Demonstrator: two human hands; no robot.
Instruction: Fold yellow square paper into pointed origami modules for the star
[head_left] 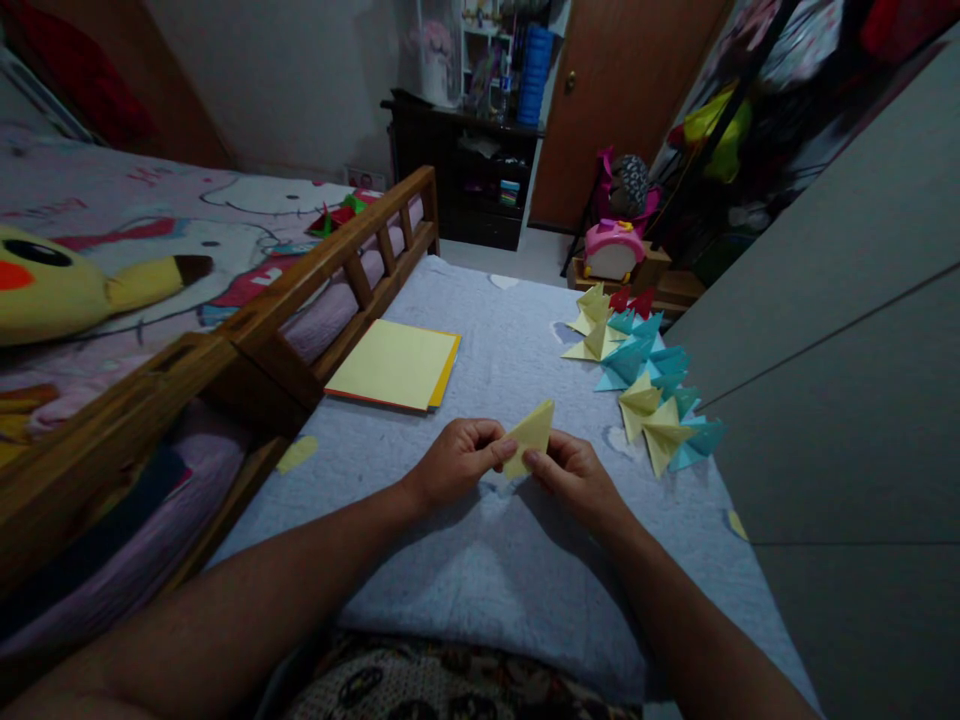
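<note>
A folded yellow paper triangle [532, 433] is held up just above the grey blanket [480, 560]. My left hand [455, 462] pinches its lower left edge with thumb and curled fingers. My right hand [571, 470] grips its lower right edge, fingers closed. A stack of flat yellow paper squares [393, 364] lies ahead to the left, an orange sheet showing under it. To the right, a row of folded paper pieces [645, 385] in yellow, blue and red runs along the blanket.
A wooden bed frame [300, 290] borders the left side, with a yellow plush toy [67, 285] on the bed. A grey wardrobe wall [847, 380] stands on the right. A dark shelf unit [480, 170], a brown door and a pink toy [613, 248] stand beyond.
</note>
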